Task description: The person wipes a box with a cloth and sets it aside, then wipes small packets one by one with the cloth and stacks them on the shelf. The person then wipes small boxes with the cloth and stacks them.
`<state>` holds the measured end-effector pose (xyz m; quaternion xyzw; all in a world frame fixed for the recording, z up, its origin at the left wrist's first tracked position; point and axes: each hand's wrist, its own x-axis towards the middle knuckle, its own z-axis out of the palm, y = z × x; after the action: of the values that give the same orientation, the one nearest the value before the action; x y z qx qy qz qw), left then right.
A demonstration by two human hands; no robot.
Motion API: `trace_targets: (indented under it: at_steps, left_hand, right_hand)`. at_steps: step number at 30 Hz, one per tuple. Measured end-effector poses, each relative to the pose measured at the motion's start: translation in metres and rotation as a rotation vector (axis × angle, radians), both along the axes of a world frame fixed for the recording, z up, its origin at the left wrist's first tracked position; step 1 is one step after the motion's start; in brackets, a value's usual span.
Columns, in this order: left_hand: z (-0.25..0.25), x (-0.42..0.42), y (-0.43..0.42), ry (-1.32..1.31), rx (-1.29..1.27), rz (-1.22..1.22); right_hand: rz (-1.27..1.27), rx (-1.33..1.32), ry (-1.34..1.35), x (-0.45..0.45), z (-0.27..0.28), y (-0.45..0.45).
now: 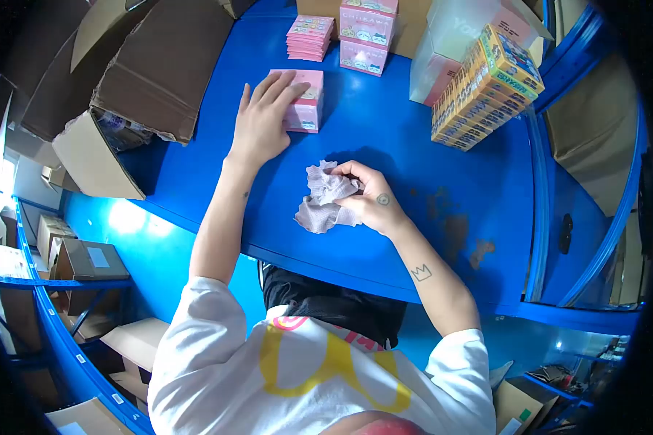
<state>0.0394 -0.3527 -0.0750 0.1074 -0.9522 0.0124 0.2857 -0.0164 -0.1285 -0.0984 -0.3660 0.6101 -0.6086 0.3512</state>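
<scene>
My left hand (263, 119) rests on the left side and top of a pink box (306, 112), its fingers stretched out and spread. Part of the box is hidden beneath that hand. Closer to me, my right hand (374, 199) pinches a crumpled pale grey-lilac cloth (323, 212) with a frilly edge. Some of the cloth lies on the blue table (290, 239) and some is bunched up at my fingertips.
At the back stand a stack of pink packets (310, 38) and stacked pink boxes (363, 56). Yellow boxes (479, 94) are piled at the right beside a whitish carton (442, 58). Open cardboard boxes (159, 65) occupy the left. Brownish stains (456, 230) mark the tabletop.
</scene>
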Motion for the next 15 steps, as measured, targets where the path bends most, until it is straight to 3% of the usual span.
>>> trace_targets:
  at_steps: [15]
  left_hand:
    - [-0.008, -0.081, -0.062, -0.040, -0.016, -0.041]
  right_hand:
    - [0.028, -0.033, 0.114, -0.006, -0.006, -0.001]
